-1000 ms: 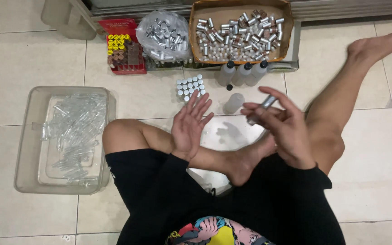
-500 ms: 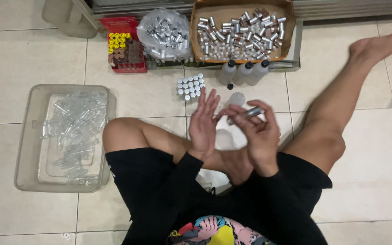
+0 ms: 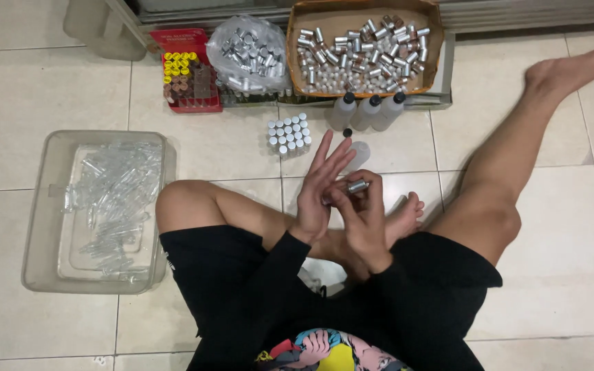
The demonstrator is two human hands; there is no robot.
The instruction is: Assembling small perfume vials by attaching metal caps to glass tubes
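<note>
Pressing closer than before: left hand flat, fingers spread, vs right hand pinching 1 silver vial. 3 white bottles beyond fingertips.

L hand open, fingers spread, palm vs R hand; R fingers curled, pinching.

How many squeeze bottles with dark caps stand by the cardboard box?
3: the squeeze bottles stand in a row on the floor below the cardboard box, left, middle and right. One more uncapped bottle sits partly hidden behind the hands.
</note>
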